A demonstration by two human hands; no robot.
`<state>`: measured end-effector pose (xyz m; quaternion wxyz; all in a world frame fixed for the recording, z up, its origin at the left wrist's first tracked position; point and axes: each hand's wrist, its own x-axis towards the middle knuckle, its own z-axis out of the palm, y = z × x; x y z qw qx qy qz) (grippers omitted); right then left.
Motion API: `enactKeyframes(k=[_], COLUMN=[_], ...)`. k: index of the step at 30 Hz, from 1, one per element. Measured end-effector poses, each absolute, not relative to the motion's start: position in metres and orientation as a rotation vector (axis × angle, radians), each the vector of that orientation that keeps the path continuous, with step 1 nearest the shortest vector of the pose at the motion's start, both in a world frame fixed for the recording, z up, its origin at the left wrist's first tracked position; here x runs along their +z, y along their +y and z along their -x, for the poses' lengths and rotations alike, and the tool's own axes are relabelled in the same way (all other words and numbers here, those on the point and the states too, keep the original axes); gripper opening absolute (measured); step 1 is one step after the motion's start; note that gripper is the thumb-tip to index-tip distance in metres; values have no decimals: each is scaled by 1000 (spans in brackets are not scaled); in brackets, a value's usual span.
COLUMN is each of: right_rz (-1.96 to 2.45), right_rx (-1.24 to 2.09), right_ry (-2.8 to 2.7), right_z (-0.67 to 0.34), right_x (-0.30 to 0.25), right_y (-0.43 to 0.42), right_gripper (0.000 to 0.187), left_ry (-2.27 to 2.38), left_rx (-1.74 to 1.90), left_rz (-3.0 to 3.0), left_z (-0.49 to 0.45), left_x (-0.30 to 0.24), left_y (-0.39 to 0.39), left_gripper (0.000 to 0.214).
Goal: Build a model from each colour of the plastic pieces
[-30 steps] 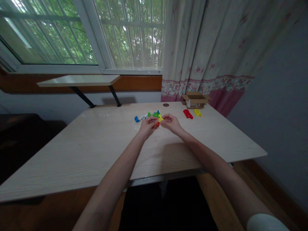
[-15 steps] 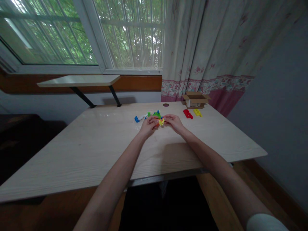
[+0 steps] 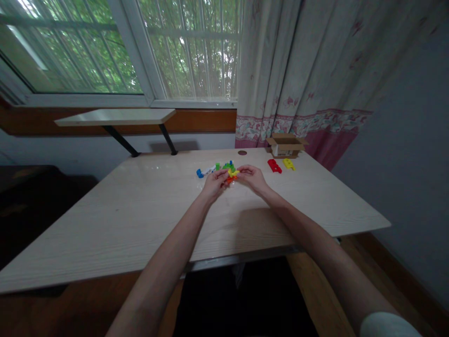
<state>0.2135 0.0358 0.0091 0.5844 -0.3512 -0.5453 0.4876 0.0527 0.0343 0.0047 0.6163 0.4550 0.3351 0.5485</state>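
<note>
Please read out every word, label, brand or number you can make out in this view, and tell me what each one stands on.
Nothing can be read: the white panel on the cardboard box is too small and blurred to read, and the plastic building pieces show no legible marks.

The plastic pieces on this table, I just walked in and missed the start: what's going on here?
A person's left hand and right hand are close together above the table, fingers around a yellow piece and an orange piece. Just beyond the hands lie green pieces and a blue-and-white piece. Farther right are a red piece, another yellow piece and an open cardboard box.
</note>
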Motion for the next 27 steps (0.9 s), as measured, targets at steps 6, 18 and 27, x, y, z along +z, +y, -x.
enactKeyframes(k=[6,18,27], right_rz=[807,656,825], right_rx=[1181,1542,1428], right_ry=[-1218,-1048,-1229], right_z=[-214,-214,-220], right_x=[4,-1,-1], right_y=[39,37,41], right_gripper=[36,37,35], left_ry=[767,703,821], left_rx=[1272,1195,1221], left_rz=[-1049,-1091,-1100], left_z=[-53,-57,-57], left_x=[6,14,7], left_y=[35,26,31], left_gripper=[38,36,36])
